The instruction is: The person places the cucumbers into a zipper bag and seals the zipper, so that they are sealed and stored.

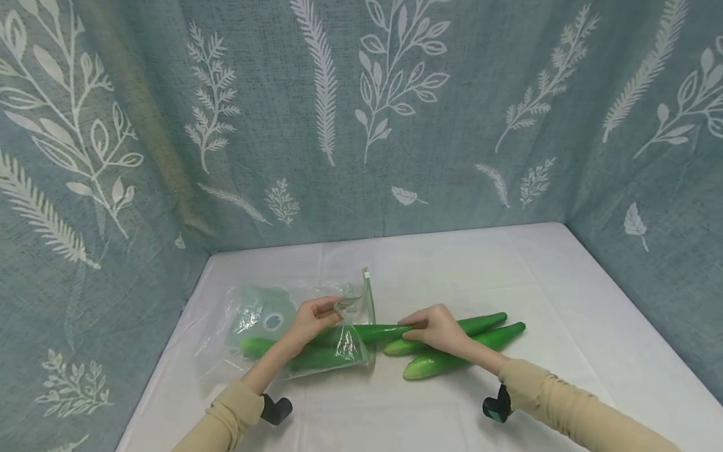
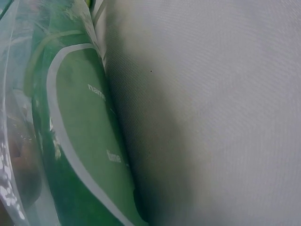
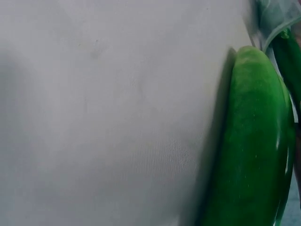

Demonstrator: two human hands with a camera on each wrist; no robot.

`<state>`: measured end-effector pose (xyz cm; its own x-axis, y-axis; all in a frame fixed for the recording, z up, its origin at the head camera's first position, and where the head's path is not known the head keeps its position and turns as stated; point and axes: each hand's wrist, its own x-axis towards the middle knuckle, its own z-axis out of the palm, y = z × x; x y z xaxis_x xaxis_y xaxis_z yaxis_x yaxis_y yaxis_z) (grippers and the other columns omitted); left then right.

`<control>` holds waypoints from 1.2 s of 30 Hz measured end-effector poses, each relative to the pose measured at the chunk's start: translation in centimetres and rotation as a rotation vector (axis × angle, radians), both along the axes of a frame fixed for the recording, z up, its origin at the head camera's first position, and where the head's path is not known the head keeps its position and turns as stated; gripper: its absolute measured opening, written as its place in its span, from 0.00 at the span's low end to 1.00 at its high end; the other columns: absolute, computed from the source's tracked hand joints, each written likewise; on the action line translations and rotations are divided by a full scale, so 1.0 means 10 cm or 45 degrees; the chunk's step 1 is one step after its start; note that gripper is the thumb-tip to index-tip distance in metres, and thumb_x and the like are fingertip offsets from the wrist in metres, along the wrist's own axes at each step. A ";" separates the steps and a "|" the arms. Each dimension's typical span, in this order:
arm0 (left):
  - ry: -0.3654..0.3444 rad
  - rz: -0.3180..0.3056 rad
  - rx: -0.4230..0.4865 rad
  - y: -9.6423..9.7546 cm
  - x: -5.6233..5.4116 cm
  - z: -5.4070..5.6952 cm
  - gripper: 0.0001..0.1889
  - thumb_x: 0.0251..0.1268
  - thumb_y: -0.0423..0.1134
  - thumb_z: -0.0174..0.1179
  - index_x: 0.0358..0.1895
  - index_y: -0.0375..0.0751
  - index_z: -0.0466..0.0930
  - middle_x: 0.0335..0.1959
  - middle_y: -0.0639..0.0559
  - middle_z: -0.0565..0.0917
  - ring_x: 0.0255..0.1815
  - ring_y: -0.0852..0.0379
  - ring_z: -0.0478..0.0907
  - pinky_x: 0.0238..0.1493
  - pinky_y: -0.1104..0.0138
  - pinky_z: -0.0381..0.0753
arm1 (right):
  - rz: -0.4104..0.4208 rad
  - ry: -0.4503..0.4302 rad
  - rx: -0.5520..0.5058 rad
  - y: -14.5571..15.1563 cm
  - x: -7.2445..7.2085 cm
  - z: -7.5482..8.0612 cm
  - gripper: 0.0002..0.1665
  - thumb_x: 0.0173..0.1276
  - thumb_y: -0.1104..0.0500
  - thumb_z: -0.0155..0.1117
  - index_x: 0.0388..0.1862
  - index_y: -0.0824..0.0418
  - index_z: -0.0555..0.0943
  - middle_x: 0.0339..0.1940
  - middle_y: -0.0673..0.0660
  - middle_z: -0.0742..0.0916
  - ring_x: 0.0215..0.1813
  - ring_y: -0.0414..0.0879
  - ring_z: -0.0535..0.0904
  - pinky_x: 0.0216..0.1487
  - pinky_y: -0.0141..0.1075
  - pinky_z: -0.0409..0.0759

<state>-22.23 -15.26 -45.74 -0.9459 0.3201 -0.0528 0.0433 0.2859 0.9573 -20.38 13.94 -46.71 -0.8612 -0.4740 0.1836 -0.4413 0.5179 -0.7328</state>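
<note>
Three cucumbers at least on the white tablecloth (image 1: pixel 452 414) — one lies partly inside a clear zip bag (image 1: pixel 368 294), two sit outside it to the right. Right hand (image 1: pixel 443 329) pinches the right end of the bagged cucumber (image 1: pixel 375 334) between thumb and fingers, just outside the bag mouth; grip is narrow, about the width of that tip. Left hand (image 1: pixel 312 321) has its fingers and thumb closed around the bag film near the mouth, a thin pinch by the look of it; how tight I can't tell. More green shows through the film below the held cucumber; can't tell whether it's another cucumber or bag print. Far loose cucumber (image 1: pixel 480 323) and near loose cucumber (image 1: pixel 429 366) lie side by side at a slant, right hand and wrist crossing above them and hiding their middles. Left forearm covers part of the bag too. Bag's left part lies flat and wrinkled, with a pale green print and white ring (image 1: pixel 273 322). Left wrist view has a green label panel (image 2: pixel 89 127) reading "name" and "time", glare on the film beside it. Beige sleeves (image 1: pixel 565 398), black wrist devices (image 1: pixel 277 411) under both wrists, leaf-patterned blue-green curtain (image 1: pixel 418 182) behind and at the sides.
</note>
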 end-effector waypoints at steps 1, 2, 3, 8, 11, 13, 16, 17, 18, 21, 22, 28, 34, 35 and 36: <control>-0.003 0.007 -0.003 0.00 0.00 0.00 0.21 0.64 0.31 0.58 0.59 0.26 0.72 0.58 0.31 0.76 0.60 0.37 0.75 0.58 0.60 0.80 | 0.002 0.000 -0.004 -0.02 0.00 -0.01 0.13 0.56 0.61 0.70 0.42 0.59 0.87 0.40 0.55 0.90 0.42 0.46 0.87 0.41 0.27 0.84; -0.006 0.015 -0.005 0.01 0.00 0.01 0.21 0.63 0.30 0.58 0.59 0.26 0.72 0.58 0.31 0.76 0.59 0.37 0.75 0.58 0.60 0.80 | 0.004 0.004 -0.008 -0.04 0.00 -0.01 0.13 0.56 0.62 0.70 0.42 0.60 0.87 0.40 0.55 0.90 0.42 0.46 0.87 0.41 0.27 0.84; -0.010 0.019 -0.006 0.01 0.00 0.01 0.21 0.63 0.30 0.57 0.59 0.26 0.71 0.58 0.30 0.76 0.59 0.37 0.75 0.58 0.60 0.81 | 0.005 0.007 -0.012 -0.05 0.00 -0.02 0.12 0.56 0.62 0.70 0.41 0.60 0.87 0.40 0.55 0.90 0.42 0.46 0.87 0.41 0.27 0.84; -0.014 0.015 -0.010 0.00 0.00 0.02 0.22 0.64 0.31 0.57 0.60 0.25 0.70 0.59 0.30 0.75 0.59 0.37 0.75 0.58 0.60 0.80 | 0.010 0.052 -0.003 -0.17 -0.01 -0.07 0.12 0.55 0.63 0.71 0.41 0.60 0.87 0.38 0.55 0.90 0.41 0.44 0.87 0.39 0.26 0.84; -0.015 0.006 0.001 -0.01 0.00 0.02 0.22 0.64 0.31 0.57 0.60 0.25 0.70 0.59 0.30 0.75 0.59 0.37 0.75 0.58 0.60 0.81 | 0.011 0.092 0.006 -0.25 0.00 -0.10 0.12 0.54 0.64 0.71 0.39 0.60 0.87 0.37 0.55 0.90 0.38 0.42 0.86 0.36 0.25 0.83; -0.017 0.004 0.003 -0.02 0.00 0.02 0.22 0.64 0.31 0.57 0.60 0.25 0.70 0.59 0.30 0.75 0.59 0.37 0.75 0.58 0.59 0.81 | 0.012 0.115 0.009 -0.30 0.00 -0.10 0.12 0.53 0.64 0.72 0.39 0.60 0.87 0.36 0.55 0.90 0.35 0.39 0.85 0.34 0.23 0.82; -0.029 0.002 -0.008 -0.02 -0.01 0.01 0.22 0.64 0.31 0.57 0.60 0.26 0.70 0.59 0.30 0.75 0.60 0.37 0.75 0.58 0.59 0.80 | 0.008 0.130 0.019 -0.37 0.02 -0.12 0.12 0.52 0.64 0.71 0.38 0.61 0.87 0.36 0.55 0.90 0.30 0.33 0.82 0.31 0.22 0.79; -0.037 0.002 -0.009 -0.03 -0.01 0.01 0.22 0.63 0.31 0.57 0.60 0.26 0.70 0.59 0.30 0.75 0.60 0.37 0.75 0.58 0.59 0.80 | 0.010 0.128 0.023 -0.39 0.03 -0.12 0.12 0.53 0.64 0.71 0.39 0.61 0.87 0.36 0.56 0.90 0.28 0.32 0.80 0.29 0.23 0.79; -0.045 0.001 -0.011 -0.03 -0.02 0.01 0.23 0.63 0.31 0.57 0.60 0.26 0.70 0.59 0.30 0.75 0.60 0.37 0.75 0.58 0.59 0.80 | 0.008 0.119 0.028 -0.41 0.04 -0.12 0.12 0.53 0.64 0.71 0.39 0.61 0.87 0.36 0.56 0.90 0.27 0.32 0.78 0.28 0.23 0.78; -0.065 -0.006 0.001 -0.04 -0.02 0.00 0.23 0.62 0.31 0.57 0.61 0.27 0.69 0.59 0.31 0.75 0.60 0.39 0.75 0.58 0.61 0.80 | -0.005 0.103 0.046 -0.46 0.06 -0.12 0.12 0.53 0.63 0.71 0.39 0.60 0.87 0.36 0.55 0.90 0.27 0.33 0.79 0.28 0.23 0.78; -0.071 -0.009 0.008 -0.05 -0.02 0.00 0.24 0.62 0.31 0.57 0.61 0.27 0.69 0.59 0.31 0.75 0.60 0.40 0.76 0.58 0.62 0.80 | -0.011 0.104 0.054 -0.47 0.06 -0.12 0.12 0.53 0.63 0.71 0.39 0.60 0.87 0.37 0.55 0.90 0.29 0.35 0.81 0.30 0.24 0.79; -0.109 0.008 0.053 -0.08 -0.04 -0.02 0.25 0.62 0.31 0.57 0.62 0.27 0.68 0.58 0.32 0.76 0.49 0.62 0.80 0.50 0.73 0.79 | -0.017 0.158 0.120 -0.54 0.07 -0.14 0.11 0.53 0.63 0.71 0.37 0.60 0.87 0.37 0.54 0.90 0.39 0.43 0.86 0.41 0.28 0.84; -0.179 0.067 0.087 -0.07 -0.04 -0.01 0.25 0.61 0.31 0.56 0.63 0.27 0.68 0.58 0.33 0.77 0.41 0.72 0.79 0.41 0.78 0.77 | 0.037 0.272 0.138 -0.60 0.08 -0.14 0.11 0.53 0.65 0.71 0.37 0.62 0.87 0.35 0.55 0.90 0.39 0.44 0.87 0.42 0.31 0.85; -0.187 0.073 0.092 -0.07 -0.04 -0.01 0.25 0.61 0.31 0.56 0.62 0.27 0.68 0.58 0.34 0.78 0.39 0.72 0.78 0.38 0.78 0.76 | 0.047 0.288 0.139 -0.61 0.08 -0.14 0.10 0.53 0.65 0.70 0.37 0.62 0.87 0.35 0.55 0.90 0.38 0.44 0.87 0.42 0.31 0.85; -0.194 0.074 0.096 -0.06 -0.04 -0.01 0.25 0.61 0.31 0.56 0.62 0.27 0.68 0.58 0.35 0.78 0.37 0.73 0.77 0.35 0.79 0.74 | 0.053 0.308 0.149 -0.62 0.08 -0.13 0.10 0.53 0.64 0.70 0.37 0.61 0.87 0.35 0.55 0.90 0.38 0.44 0.87 0.42 0.31 0.85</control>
